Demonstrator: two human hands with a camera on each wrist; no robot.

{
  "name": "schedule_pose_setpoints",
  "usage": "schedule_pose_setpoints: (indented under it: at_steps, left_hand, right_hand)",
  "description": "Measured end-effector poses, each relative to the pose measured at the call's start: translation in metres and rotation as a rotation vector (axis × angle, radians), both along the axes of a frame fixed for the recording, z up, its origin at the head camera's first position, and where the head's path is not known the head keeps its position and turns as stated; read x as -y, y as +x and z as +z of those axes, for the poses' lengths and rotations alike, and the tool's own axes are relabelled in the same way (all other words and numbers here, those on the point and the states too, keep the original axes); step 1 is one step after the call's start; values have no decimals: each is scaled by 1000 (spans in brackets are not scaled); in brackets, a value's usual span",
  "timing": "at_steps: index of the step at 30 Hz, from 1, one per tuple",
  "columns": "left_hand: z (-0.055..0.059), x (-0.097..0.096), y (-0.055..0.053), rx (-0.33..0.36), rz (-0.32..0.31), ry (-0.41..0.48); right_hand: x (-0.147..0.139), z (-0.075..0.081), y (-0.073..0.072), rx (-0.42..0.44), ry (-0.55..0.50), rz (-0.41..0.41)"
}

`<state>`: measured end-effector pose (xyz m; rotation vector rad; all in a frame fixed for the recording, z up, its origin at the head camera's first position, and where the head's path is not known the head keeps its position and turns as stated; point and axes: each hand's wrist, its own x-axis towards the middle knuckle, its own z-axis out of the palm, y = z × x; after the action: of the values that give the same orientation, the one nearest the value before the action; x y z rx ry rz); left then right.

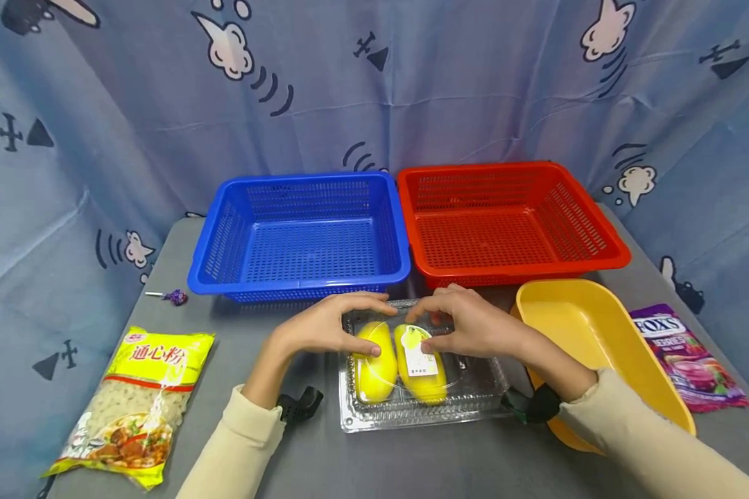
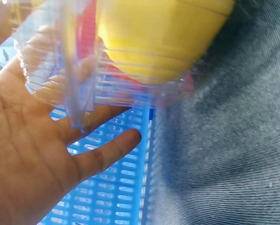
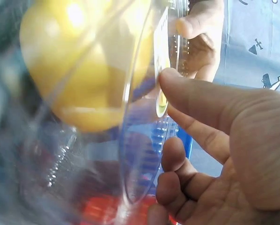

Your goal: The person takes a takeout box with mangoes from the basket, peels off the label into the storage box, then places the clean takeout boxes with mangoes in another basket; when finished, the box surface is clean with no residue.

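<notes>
A clear plastic clamshell box (image 1: 482, 382) sits at the front middle of the table with two yellow mangoes (image 1: 374, 371) inside. A white label (image 1: 420, 355) is stuck on its lid. From the left, my left hand (image 1: 331, 322) reaches over the box, its thumb on the lid and forefinger by the far edge. In the left wrist view the lower fingers (image 2: 105, 157) are spread beside the plastic. My right hand (image 1: 471, 320) reaches over the other side. Its thumb touches the label (image 3: 162, 70), while the other fingers bend loosely close to the lid.
A blue basket (image 1: 299, 285) and a red basket (image 1: 524, 267) stand along the back. To the right are a yellow tub (image 1: 574, 305) and a purple candy bag (image 1: 689, 360). A pasta bag (image 1: 137, 395) and a lollipop (image 1: 176, 297) lie on the left.
</notes>
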<state>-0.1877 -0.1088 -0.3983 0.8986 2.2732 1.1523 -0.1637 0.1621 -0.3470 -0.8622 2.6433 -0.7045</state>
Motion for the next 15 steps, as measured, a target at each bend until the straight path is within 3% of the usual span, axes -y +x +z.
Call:
schedule_pose_setpoints:
  at_steps: [7,15]
  left_hand:
    - [-3,0,-2,41,0,14]
    - [-3,-1,-2,54,3,21]
  right_hand:
    - [1,-2,1,9,0,-19]
    - [-1,1,-1,58,-53,29]
